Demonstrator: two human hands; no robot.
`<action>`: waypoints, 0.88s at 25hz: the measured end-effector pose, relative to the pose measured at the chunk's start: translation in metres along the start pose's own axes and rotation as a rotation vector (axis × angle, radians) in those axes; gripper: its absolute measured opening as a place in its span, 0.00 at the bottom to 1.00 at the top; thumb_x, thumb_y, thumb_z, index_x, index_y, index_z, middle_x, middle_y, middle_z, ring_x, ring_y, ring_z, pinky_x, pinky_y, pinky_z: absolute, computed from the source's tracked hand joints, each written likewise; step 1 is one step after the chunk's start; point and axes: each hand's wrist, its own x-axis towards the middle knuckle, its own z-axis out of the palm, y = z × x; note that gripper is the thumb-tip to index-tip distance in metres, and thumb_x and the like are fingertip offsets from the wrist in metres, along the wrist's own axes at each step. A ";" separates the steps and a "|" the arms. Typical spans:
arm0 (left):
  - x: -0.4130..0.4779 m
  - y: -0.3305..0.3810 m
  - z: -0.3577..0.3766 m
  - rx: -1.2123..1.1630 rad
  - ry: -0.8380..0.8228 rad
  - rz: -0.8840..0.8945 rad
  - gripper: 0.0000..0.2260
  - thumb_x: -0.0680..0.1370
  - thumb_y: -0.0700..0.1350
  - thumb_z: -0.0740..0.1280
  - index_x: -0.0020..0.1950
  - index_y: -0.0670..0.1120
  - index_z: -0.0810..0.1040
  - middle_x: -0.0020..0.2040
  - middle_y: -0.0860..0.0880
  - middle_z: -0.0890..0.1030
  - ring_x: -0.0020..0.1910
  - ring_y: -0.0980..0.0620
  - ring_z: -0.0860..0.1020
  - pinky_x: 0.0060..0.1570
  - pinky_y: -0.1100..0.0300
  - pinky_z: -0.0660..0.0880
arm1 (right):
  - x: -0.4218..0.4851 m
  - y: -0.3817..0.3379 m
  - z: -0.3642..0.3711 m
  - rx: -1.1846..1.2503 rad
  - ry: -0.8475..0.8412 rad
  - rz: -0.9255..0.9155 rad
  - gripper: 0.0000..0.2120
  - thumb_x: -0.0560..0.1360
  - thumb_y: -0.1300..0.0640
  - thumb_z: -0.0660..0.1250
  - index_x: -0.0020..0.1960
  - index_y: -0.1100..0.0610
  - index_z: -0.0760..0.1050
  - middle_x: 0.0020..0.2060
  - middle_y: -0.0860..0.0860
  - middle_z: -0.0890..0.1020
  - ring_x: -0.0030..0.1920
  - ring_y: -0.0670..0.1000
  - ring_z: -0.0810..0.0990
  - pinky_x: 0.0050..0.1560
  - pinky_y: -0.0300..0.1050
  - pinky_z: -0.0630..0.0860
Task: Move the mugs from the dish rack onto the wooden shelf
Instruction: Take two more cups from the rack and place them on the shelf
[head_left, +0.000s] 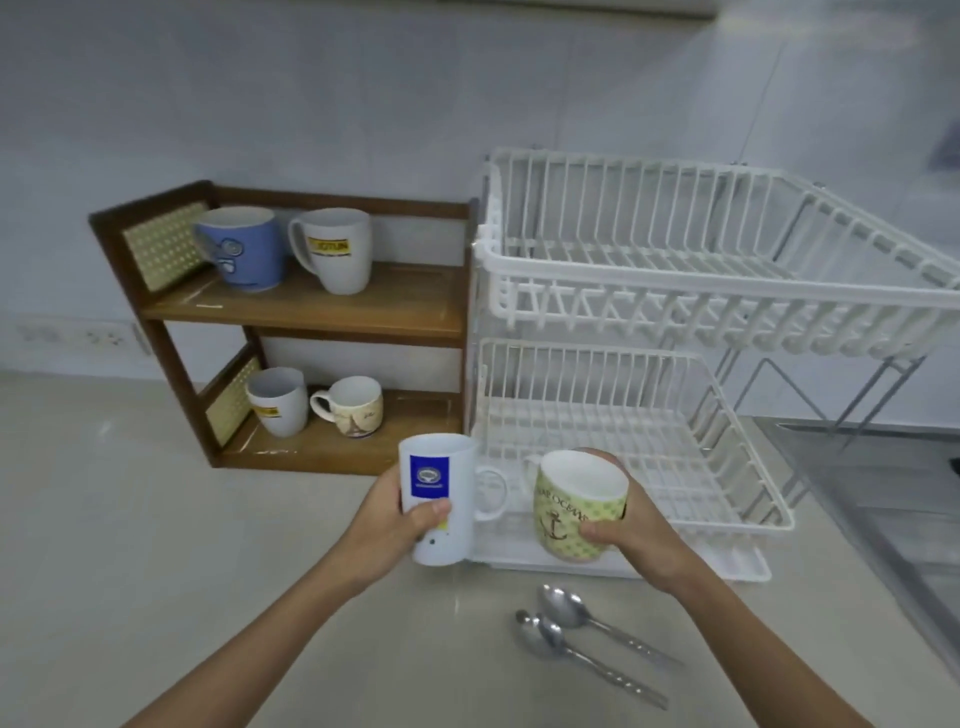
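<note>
My left hand grips a tall white mug with a blue label, held upright in front of the wooden shelf. My right hand holds a green patterned mug with an anchor in front of the white two-tier dish rack. Both rack tiers show no mugs. On the shelf's top level stand a blue mug and a white mug with a yellow label. Its bottom level holds a white mug and a small beige mug.
Two metal spoons lie on the pale counter in front of the rack's drip tray. A steel sink sits at the right edge. A tiled wall with a socket strip runs behind.
</note>
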 end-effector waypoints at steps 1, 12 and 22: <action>-0.002 -0.006 -0.017 0.008 0.037 -0.004 0.15 0.72 0.36 0.72 0.50 0.53 0.73 0.41 0.64 0.84 0.41 0.63 0.82 0.33 0.71 0.76 | -0.003 0.002 0.017 0.009 -0.014 -0.002 0.38 0.58 0.58 0.80 0.65 0.50 0.70 0.57 0.52 0.81 0.59 0.55 0.80 0.51 0.48 0.80; 0.049 -0.050 -0.148 0.344 0.098 -0.022 0.19 0.68 0.48 0.77 0.54 0.58 0.73 0.47 0.58 0.82 0.47 0.60 0.80 0.36 0.71 0.76 | 0.060 -0.058 0.191 -0.210 0.160 -0.232 0.41 0.53 0.51 0.80 0.62 0.43 0.67 0.57 0.43 0.76 0.58 0.42 0.76 0.53 0.38 0.78; 0.106 -0.061 -0.141 0.317 0.097 -0.032 0.29 0.65 0.47 0.79 0.62 0.50 0.71 0.53 0.53 0.78 0.52 0.54 0.76 0.46 0.64 0.73 | 0.224 -0.150 0.202 -0.392 0.742 -0.245 0.46 0.56 0.45 0.81 0.67 0.56 0.63 0.59 0.53 0.76 0.60 0.55 0.75 0.56 0.49 0.75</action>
